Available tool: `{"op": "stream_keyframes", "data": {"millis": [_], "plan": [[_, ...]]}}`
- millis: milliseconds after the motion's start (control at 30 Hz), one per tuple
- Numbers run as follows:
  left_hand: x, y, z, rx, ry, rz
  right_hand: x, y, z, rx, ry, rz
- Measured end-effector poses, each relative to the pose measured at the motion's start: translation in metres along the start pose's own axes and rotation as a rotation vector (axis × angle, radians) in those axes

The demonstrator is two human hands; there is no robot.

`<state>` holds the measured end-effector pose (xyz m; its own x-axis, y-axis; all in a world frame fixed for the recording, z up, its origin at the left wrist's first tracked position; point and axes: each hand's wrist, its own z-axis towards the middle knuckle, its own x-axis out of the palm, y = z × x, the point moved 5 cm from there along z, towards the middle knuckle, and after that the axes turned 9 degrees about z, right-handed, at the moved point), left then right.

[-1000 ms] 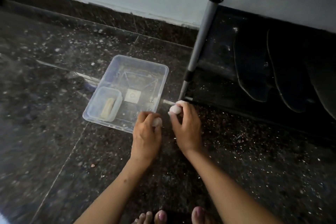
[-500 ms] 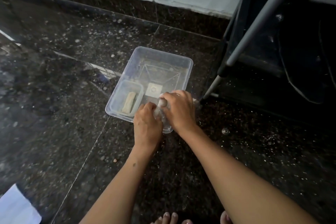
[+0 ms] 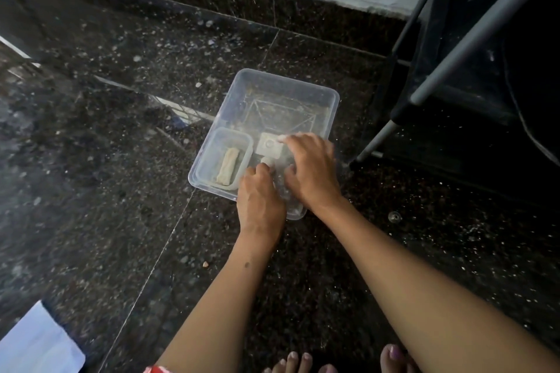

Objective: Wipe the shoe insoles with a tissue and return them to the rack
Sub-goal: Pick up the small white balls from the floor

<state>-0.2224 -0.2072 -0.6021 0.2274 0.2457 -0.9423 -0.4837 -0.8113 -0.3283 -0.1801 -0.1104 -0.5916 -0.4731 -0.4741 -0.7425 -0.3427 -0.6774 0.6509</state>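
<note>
Bare forearms, no sleeves; toenails (image 3: 395,352) painted pale pink; red cloth (image 3: 154,369) at bottom edge

Small white tissue wad (image 3: 268,160), inside clear tub, at fingertips

floor (image 3: 121,160): glossy speckled stone | tub (image 3: 331,106): clear smooth plastic | rack leg (image 3: 472,36): matt grey metal

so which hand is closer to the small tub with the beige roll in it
Left. The left hand sits just right of the small tub, nearly at its corner; the right hand is farther right, over the big clear box.
</note>
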Motion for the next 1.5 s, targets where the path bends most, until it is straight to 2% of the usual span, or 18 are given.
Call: {"op": "stream_keyframes", "data": {"millis": [100, 167, 267, 400, 500, 633, 833, 900, 1000, 1067, 1200, 1333, 1500], "plan": [[-0.015, -0.020, -0.009, 0.108, -0.092, 0.000, -0.046, -0.019, -0.028, -0.024, -0.264, 0.032], [-0.017, -0.038, -0.017, 0.202, -0.134, -0.068, -0.068, -0.042, -0.051, 0.039, -0.328, 0.029], [-0.002, -0.073, -0.039, 0.349, -0.057, -0.183, -0.085, -0.085, -0.093, 0.165, -0.285, -0.058], [0.040, -0.110, -0.071, 0.481, 0.205, -0.224, -0.081, -0.121, -0.137, 0.357, -0.164, -0.096], [0.058, -0.126, -0.083, 0.438, 0.337, -0.242, -0.075, -0.126, -0.148, 0.406, -0.108, -0.055], [0.071, -0.137, -0.091, 0.323, 0.413, -0.351, -0.074, -0.127, -0.145, 0.423, -0.029, -0.001], [0.056, -0.135, -0.087, 0.114, 0.520, -0.437, -0.068, -0.126, -0.132, 0.482, -0.069, 0.061], [0.043, -0.131, -0.082, 0.074, 0.473, -0.464, -0.070, -0.113, -0.123, 0.476, -0.136, 0.132], [0.019, -0.117, -0.069, -0.003, 0.299, -0.525, -0.070, -0.084, -0.100, 0.404, -0.189, 0.239], [0.004, -0.101, -0.057, -0.052, 0.163, -0.548, -0.066, -0.060, -0.077, 0.329, -0.174, 0.257], [-0.013, -0.056, -0.035, -0.215, -0.047, -0.565, -0.043, -0.018, -0.038, 0.201, -0.042, 0.087], [-0.015, -0.017, -0.024, -0.337, -0.057, -0.576, -0.019, 0.006, -0.021, 0.142, 0.083, -0.059], [-0.009, 0.002, -0.023, -0.358, -0.044, -0.594, 0.014, 0.011, -0.011, 0.091, 0.243, -0.267]]}}
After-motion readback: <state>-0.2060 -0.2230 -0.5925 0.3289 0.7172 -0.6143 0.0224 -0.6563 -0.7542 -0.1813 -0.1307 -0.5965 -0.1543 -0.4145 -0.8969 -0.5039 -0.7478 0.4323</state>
